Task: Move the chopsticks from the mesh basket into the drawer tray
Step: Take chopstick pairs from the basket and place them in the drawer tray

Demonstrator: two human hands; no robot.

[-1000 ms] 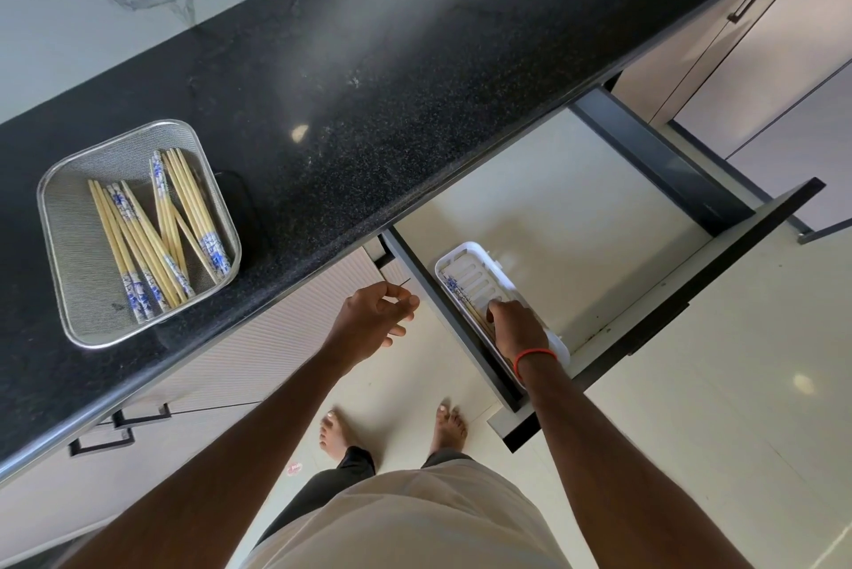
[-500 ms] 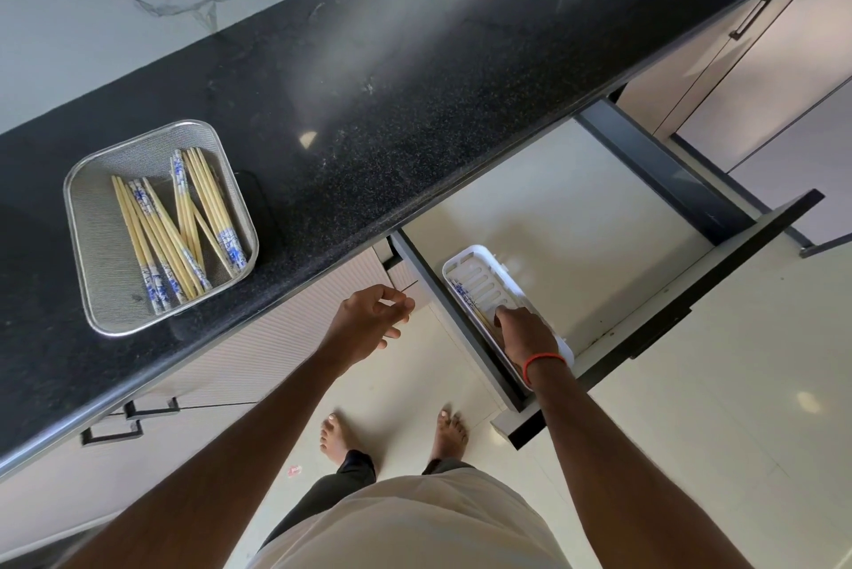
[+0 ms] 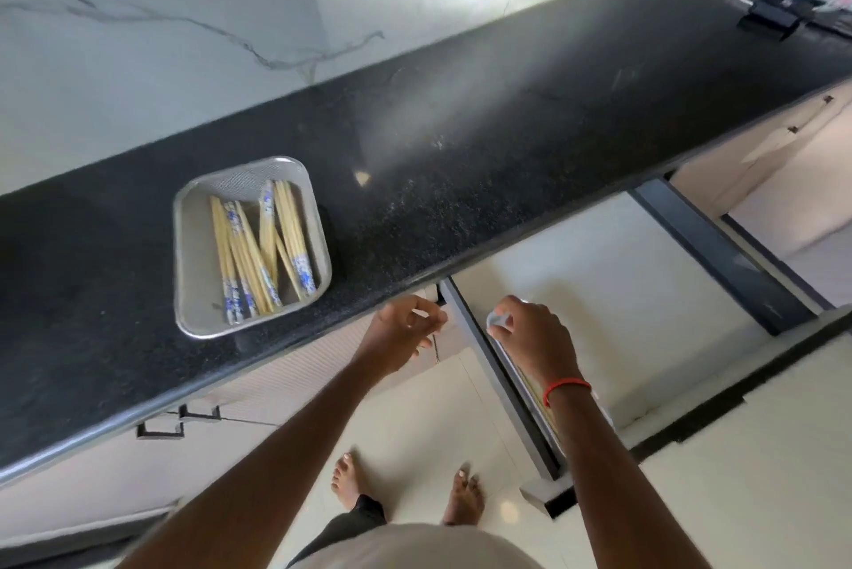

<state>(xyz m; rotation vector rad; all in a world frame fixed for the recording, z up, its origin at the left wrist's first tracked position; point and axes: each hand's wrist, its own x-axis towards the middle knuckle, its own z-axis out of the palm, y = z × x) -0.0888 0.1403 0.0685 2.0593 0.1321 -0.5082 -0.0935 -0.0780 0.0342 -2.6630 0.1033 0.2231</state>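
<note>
1. The chopsticks lie in the mesh basket on the black worktop, their long axes running roughly from the wall toward the worktop's front edge. Most have the blue-patterned ends nearest the front edge; a few lie crossed or reversed, with blue ends toward the wall.
2. A few more chopsticks lie in the white drawer tray, set lengthwise along the left wall of the open drawer. Most of the tray is hidden under the right forearm.
3. The basket is well apart from both hands, up and to the left of them.
4. The right hand is over the far end of the tray, fingers curled down onto its rim; whether the grip has closed on the rim or on a chopstick I cannot tell. A red band circles that wrist.
5. The left hand hangs below the worktop's edge, beside the drawer's left wall, fingers loosely curled; it appears to hold nothing.
</note>
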